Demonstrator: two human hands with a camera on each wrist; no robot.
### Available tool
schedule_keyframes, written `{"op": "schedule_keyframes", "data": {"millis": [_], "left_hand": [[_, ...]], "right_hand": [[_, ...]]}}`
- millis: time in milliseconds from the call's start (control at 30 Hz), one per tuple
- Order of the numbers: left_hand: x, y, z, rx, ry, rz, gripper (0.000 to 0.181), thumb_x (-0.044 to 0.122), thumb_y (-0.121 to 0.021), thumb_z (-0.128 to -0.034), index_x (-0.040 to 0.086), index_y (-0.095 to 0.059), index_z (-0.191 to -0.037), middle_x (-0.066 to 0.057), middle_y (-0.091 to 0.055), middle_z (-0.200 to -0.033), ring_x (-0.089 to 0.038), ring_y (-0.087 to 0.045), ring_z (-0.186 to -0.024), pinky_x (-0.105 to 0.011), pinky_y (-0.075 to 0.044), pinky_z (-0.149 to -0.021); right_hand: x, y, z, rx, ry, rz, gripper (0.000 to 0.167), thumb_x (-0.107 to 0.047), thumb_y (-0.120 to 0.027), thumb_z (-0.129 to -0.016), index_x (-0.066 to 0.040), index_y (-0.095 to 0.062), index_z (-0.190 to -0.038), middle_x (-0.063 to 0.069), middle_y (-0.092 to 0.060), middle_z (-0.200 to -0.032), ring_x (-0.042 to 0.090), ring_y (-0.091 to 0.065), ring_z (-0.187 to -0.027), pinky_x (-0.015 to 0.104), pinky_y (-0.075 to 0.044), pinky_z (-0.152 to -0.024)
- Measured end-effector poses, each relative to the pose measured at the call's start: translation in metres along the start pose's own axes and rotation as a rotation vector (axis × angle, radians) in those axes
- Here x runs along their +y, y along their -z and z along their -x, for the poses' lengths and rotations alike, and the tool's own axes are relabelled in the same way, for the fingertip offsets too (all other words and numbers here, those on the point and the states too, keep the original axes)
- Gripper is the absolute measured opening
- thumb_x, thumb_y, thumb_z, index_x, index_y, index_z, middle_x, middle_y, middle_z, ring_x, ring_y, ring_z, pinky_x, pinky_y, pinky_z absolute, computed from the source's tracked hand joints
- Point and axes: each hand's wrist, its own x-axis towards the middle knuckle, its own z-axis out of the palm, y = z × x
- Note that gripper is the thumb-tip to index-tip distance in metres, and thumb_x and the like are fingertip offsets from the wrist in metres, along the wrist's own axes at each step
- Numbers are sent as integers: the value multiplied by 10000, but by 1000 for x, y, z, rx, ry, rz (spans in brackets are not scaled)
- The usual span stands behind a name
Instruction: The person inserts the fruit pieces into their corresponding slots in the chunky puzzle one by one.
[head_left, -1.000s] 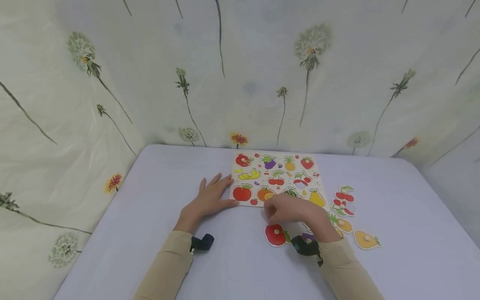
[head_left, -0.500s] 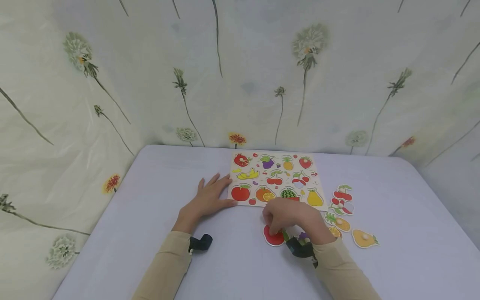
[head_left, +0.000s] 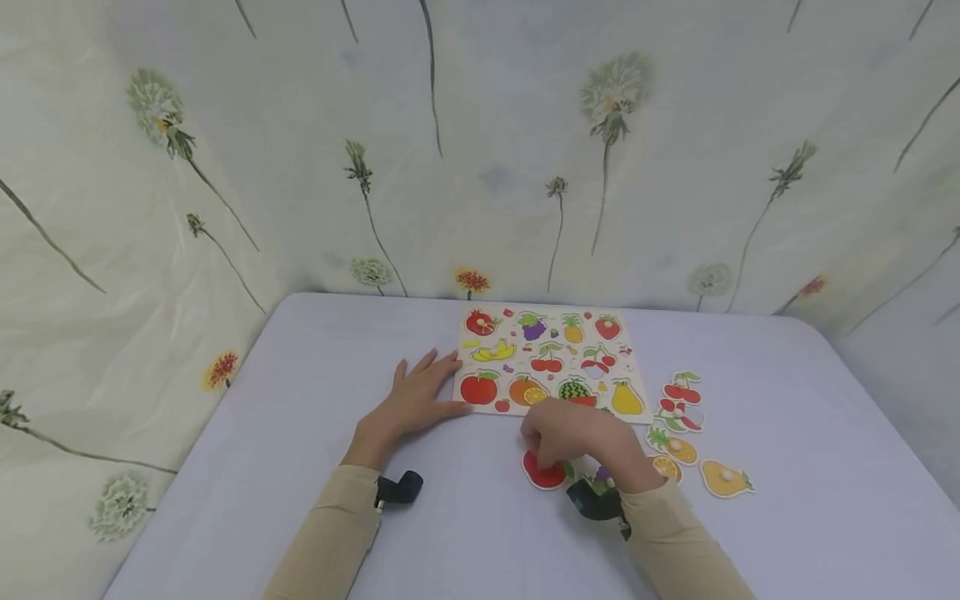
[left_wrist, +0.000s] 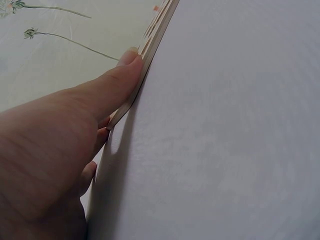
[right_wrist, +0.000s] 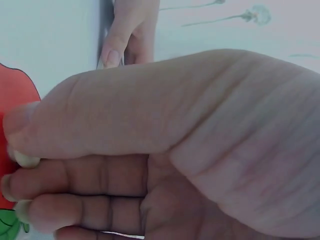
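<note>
A fruit puzzle board (head_left: 517, 377) lies flat toward the back of the table. My left hand (head_left: 420, 400) rests at the board's left edge with fingers spread, and the thumb (left_wrist: 110, 90) touches its front edge in the left wrist view. In front of the board, my right hand (head_left: 573, 433) pinches the small knob of a red apple puzzle piece (head_left: 544, 473). Part of that piece (right_wrist: 15, 90) shows beyond the thumb in the right wrist view. The piece lies at table level, partly hidden by the fingers.
To the right lie loose pieces: cherries (head_left: 682, 390), a red-and-white fruit (head_left: 681, 415), a pineapple (head_left: 678, 448), an orange (head_left: 666, 468) and a pear (head_left: 726, 479). A grape piece (head_left: 602, 475) is partly hidden under my right wrist. A flowered cloth (head_left: 495, 167) hangs behind the table.
My right hand has come down onto the red apple piece and taken its knob between thumb and finger. The left hand stays at the board's edge. The whole view has shifted slightly.
</note>
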Motion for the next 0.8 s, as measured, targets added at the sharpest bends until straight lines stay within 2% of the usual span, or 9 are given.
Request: {"op": "schedule_keyframes", "data": {"millis": [500,667,800], "left_hand": [[1,0,1,1,9,2,860,613,-700,-815,287,-368,-1539,88,-317,-1632,-218,-112,-1569,-615,27,-1239],[1,0,1,3,9,0,858,615,-701,-813,287,-374,-1535,86,-321,-1630,-223,-115,-1568,-619,22,-1238],[0,0,0,1,3,-1,854,625,-693,-815,290,-375,-1534,93,-318,-1630,-219,-116,-1569,-619,18,-1238]], "right_hand": [[3,1,-8,25,42,2,177,-167,-821,-779,-231,-657,-794,-61,-625,-790,160,-584,-798,298,-549,-677],[7,2,-13,54,40,-8,201,-216,-836,-770,-251,-647,-827,-80,-623,-827,151,-576,-833,292,-555,-679],[11,4,-20,101,79,-58,175,-188,-807,-796,-244,-646,-841,-82,-633,-827,154,-579,-825,286,-545,-681]]}}
